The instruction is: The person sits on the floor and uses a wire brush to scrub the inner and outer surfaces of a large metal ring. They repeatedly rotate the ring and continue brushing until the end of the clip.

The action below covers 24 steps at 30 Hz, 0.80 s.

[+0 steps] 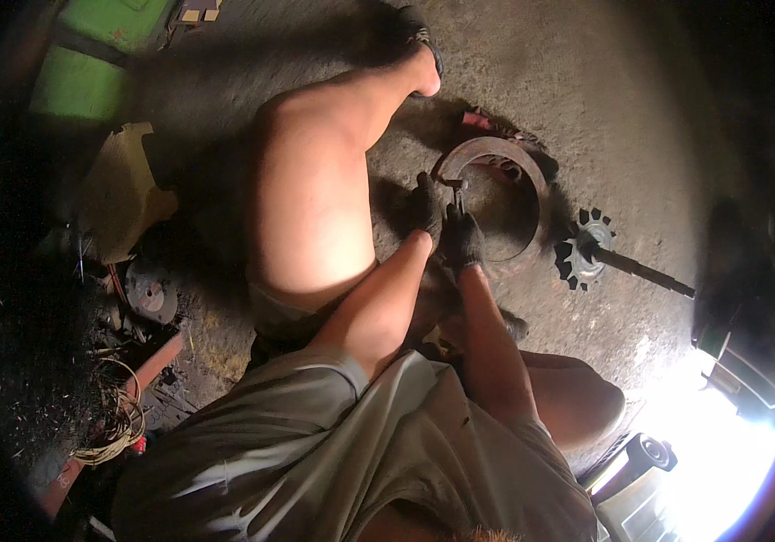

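Observation:
A dark gloved glove-shape, my left hand [424, 206], is closed at the left edge of a large rusty metal ring [535, 185]; its fingertips are dim. Beside it, my right hand [462, 240], also gloved, is closed around a slim metal tool [460, 197]. The tool reaches up inside the ring and has a short crosswise piece at its tip; its exact kind is unclear. The ring leans on a dark reddish part [496, 126] lying behind it. Both my forearms come in from below, between my bent legs.
Right of the ring, a toothed metal wheel on a shaft [590, 249] lies on the concrete floor. At the left are a disc [151, 294], a coil of cord [116, 425], a red metal bar [160, 359], a cardboard piece [116, 194] and green panels [80, 83]. Bright light glares lower right.

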### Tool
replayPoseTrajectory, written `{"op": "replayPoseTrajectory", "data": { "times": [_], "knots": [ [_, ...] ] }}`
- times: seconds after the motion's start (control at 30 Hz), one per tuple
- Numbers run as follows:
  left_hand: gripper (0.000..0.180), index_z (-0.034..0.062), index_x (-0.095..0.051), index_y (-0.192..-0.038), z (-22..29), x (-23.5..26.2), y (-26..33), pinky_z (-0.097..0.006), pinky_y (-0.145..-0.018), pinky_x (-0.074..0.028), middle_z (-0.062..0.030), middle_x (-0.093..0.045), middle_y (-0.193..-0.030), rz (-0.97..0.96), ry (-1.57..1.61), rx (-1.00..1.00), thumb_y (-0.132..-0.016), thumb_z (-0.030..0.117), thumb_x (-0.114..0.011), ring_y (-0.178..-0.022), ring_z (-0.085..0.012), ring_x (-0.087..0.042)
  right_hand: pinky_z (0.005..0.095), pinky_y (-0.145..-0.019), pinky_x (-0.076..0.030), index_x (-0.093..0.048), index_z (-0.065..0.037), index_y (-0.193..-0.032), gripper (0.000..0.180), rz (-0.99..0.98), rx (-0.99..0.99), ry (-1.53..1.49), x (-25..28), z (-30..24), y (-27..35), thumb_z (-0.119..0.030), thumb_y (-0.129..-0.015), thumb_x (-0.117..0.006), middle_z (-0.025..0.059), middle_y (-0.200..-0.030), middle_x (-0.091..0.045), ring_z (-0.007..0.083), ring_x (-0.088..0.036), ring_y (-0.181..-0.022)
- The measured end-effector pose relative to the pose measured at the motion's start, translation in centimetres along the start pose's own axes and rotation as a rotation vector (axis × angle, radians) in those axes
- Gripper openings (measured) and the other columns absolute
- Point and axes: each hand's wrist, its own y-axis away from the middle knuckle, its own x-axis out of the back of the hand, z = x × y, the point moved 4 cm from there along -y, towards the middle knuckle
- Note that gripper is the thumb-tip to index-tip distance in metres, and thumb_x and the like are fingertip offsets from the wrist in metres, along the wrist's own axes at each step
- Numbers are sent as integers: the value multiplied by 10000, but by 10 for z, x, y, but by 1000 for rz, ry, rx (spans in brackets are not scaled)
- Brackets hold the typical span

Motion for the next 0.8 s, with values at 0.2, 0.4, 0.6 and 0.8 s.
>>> {"op": "replayPoseTrajectory", "data": {
  "times": [0.2, 0.4, 0.6, 0.8],
  "knots": [
    [617, 33, -658, -1163, 27, 18, 22, -456, -877, -525, -192, -751, -1046, 6, -228, 33, -1124, 478, -233, -1015, -363, -703, 472, -752, -506, -648, -1, -1172, 438, 1, -26, -8, 1, 5, 5, -406, -1022, -571, 220, -897, -691, 397, -668, -857],
    [771, -21, -680, -1250, 42, 24, 29, -438, -916, -522, -237, -742, -1088, 30, -184, 125, -1108, 559, -192, -1050, -357, -702, 484, -737, -513, -616, -53, -1288, 390, -4, 56, -96, 9, -5, 7, -307, -993, -586, 222, -932, -665, 417, -661, -844],
    [721, -2, -657, -1249, 52, 31, 36, -453, -912, -525, -220, -743, -1110, 45, -83, 60, -1120, 534, -192, -1040, -355, -706, 419, -670, -492, -626, -1, -1159, 446, -134, -505, -725, -14, 31, 13, -418, -999, -623, 154, -881, -663, 255, -639, -789],
    [655, 21, -618, -1265, 67, 40, 48, -449, -906, -538, -207, -741, -1126, 20, -53, 103, -1126, 500, -194, -1081, -363, -693, 436, -654, -492, -625, -19, -1173, 397, -164, -93, 91, -15, 22, 11, -363, -976, -651, 188, -921, -654, 311, -651, -820]
  ]
}}
